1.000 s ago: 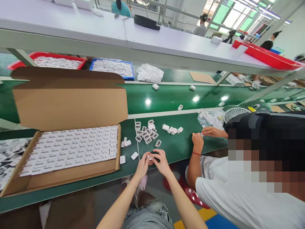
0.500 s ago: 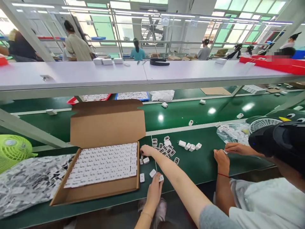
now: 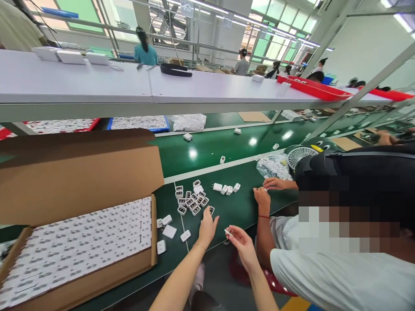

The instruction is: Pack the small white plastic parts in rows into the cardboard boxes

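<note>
My left hand [image 3: 206,228] reaches over the front edge of the green bench with its fingers spread, just below a cluster of small white charger plugs [image 3: 192,199]. Nothing is in it. My right hand [image 3: 239,241] hovers off the bench edge and pinches a tiny white piece [image 3: 228,232] between thumb and fingers. Loose white plugs [image 3: 169,231] lie left of my left hand, beside an open cardboard box [image 3: 78,207] packed with rows of white plugs.
A seated person in a white shirt [image 3: 337,276] works close on my right, both hands [image 3: 263,195] on the bench. A further row of plugs [image 3: 226,188], a plastic bag [image 3: 275,166] and a small fan [image 3: 301,154] lie beyond. A white shelf [image 3: 155,93] spans overhead.
My right hand drew back from beside the box to the bench edge, holding a small piece. My left hand opened and moved up toward the plug cluster. The view shifted left and down.
</note>
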The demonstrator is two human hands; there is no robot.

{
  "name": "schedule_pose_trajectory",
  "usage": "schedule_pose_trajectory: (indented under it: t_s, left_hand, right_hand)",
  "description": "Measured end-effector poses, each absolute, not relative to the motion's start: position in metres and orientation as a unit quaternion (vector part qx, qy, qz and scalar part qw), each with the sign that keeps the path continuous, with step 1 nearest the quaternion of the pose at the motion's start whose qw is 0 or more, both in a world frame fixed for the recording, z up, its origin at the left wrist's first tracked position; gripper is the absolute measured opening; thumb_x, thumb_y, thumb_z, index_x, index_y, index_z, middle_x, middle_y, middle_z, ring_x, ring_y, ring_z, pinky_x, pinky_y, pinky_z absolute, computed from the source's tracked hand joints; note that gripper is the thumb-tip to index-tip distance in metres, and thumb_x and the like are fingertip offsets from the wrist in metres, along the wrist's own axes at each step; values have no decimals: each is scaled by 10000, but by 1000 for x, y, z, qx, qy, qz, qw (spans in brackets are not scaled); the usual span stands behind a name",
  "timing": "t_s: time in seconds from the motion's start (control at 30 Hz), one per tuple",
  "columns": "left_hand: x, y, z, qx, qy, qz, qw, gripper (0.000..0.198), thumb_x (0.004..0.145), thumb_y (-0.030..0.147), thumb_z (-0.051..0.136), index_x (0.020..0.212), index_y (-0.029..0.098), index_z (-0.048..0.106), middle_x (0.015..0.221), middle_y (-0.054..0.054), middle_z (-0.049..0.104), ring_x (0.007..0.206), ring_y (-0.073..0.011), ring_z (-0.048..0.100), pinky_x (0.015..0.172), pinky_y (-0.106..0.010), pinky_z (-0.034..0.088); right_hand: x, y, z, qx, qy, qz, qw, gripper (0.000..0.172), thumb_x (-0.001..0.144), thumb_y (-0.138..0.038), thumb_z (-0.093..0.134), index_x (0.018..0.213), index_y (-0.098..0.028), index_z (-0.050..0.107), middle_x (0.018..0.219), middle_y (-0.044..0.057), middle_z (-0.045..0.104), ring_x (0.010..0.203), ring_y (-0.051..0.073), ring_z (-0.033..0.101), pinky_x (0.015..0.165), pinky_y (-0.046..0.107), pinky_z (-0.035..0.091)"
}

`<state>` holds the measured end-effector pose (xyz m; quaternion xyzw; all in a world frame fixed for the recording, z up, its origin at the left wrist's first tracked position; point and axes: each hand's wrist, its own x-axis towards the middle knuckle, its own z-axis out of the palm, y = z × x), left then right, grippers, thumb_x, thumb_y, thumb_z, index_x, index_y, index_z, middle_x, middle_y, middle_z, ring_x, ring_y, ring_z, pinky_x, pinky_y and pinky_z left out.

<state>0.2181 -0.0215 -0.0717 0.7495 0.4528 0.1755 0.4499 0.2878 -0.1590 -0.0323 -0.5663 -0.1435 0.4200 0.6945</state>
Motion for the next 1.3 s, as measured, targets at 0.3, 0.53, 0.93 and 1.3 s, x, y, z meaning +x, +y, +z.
schedule_pose_trajectory:
  t_s: [0.3,0.53,0.93,1.3]
  left_hand:
    - [181,-34,-86,656,374,106,647,349,725,205,505,1073,186,525,897,-46,645,532,-119,614,504,-263,525]
    - [148,-49,-88,497,375,160,766,376,632,286,640,967,133,559,878,-49,669,733,-189,656,741,-362,538]
    - [143,-48,-79,409,366,149,823,372,669,300,598,1009,148,601,963,-70,673,799,-195,650,847,-382,486]
    - [142,-47,-83,384,374,144,832,340,692,306,535,984,149,611,890,-51,696,808,-216,654,852,-401,481]
  right_hand:
    - [273,-165,-59,-636,-190,381,644,277,664,-305,693,925,-215,668,928,67,667,883,206,616,796,363,510]
    - [278,-113,-66,-652,-434,330,527,87,730,-260,623,763,-248,702,857,39,690,899,195,615,868,361,461]
    - [274,-123,-71,-661,-463,338,484,147,783,-254,547,824,-237,687,947,43,677,1042,209,561,923,378,424]
    - [277,-121,-75,-659,-464,350,477,154,775,-263,551,833,-233,691,941,46,682,1043,207,565,926,371,426]
